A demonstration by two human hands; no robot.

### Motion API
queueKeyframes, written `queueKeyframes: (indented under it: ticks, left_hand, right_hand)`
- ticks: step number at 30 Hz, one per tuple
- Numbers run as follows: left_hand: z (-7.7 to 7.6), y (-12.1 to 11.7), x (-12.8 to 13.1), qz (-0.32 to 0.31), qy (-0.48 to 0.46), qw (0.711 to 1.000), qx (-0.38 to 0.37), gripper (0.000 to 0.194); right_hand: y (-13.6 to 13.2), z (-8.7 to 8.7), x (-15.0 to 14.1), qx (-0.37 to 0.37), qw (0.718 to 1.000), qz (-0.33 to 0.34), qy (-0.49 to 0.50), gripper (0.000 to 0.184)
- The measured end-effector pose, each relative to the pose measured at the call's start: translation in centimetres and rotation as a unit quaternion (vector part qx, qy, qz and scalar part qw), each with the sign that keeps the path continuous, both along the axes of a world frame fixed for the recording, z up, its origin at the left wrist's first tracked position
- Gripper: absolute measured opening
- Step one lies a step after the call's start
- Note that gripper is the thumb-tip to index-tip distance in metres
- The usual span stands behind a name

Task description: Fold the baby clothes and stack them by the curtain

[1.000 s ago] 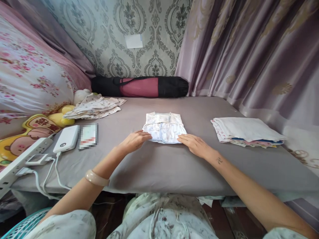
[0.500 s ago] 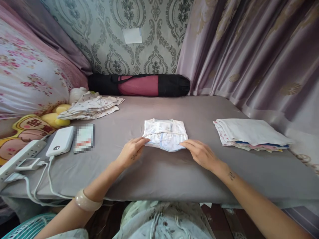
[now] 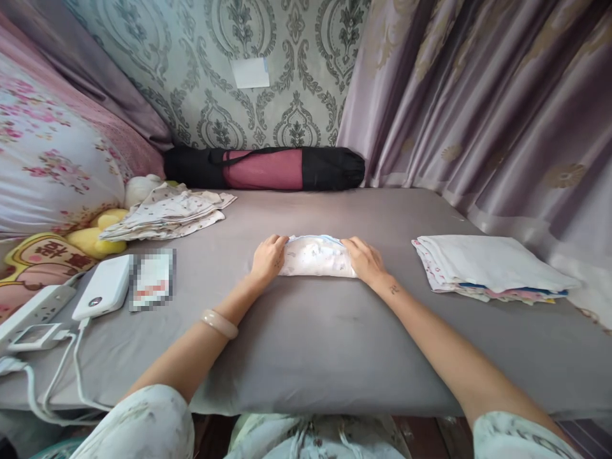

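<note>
A small white printed garment with blue trim, like baby clothing, lies folded into a short wide bundle on the grey-covered surface. My left hand grips its left end, fingers curled over the upper edge. At the other end my right hand holds the upper right corner in the same manner. Both thumbs and the garment's underside are hidden.
On the right lies a stack of folded cloths. Loose printed cloths lie at the back left, near a power bank, a power strip and cables. A black and red rolled bag rests along the wall.
The garment's near edge has been lifted and folded over away from me, making the bundle shorter. My hands have moved from its lower corners to its upper ends.
</note>
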State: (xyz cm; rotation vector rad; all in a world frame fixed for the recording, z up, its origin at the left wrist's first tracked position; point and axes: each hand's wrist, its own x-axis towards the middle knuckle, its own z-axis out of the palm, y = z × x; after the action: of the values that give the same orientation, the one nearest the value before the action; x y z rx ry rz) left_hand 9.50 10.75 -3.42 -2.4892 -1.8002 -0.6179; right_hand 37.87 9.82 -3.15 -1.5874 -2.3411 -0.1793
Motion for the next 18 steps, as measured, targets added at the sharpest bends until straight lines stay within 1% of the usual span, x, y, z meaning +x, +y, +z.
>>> queueKeyframes:
  ticks: [2,5,7,10,13,18]
  left_hand:
    - [-0.3,1.0,0.0,0.007,0.012,1.0,-0.019,0.037]
    - [-1.0,2.0,-0.1,0.008,0.016,1.0,-0.024,0.036]
    - [-1.4,2.3,-0.2,0.01,-0.001,1.0,-0.023,0.034]
    - [-2.0,2.6,-0.4,0.027,-0.054,0.998,-0.029,0.03]
    - [-2.3,3.0,-0.6,0.058,-0.089,0.993,-0.043,0.028]
    - [-2.3,3.9,-0.6,0.137,-0.11,0.98,-0.094,0.027]
  right_hand:
    - [0.8,-0.2,0.0,-0.023,1.0,-0.01,-0.017,0.05]
    - [1.5,-0.4,0.1,-0.042,0.999,-0.012,-0.017,0.051]
    - [1.8,-0.5,0.2,-0.05,0.999,-0.018,0.003,0.048]
    - [2.3,-0.9,0.5,-0.063,0.996,-0.041,0.049,0.04]
    - [3.1,-1.5,0.8,-0.076,0.989,-0.078,0.101,0.036]
    - [4.2,-2.0,0.9,-0.104,0.965,-0.177,0.165,0.042]
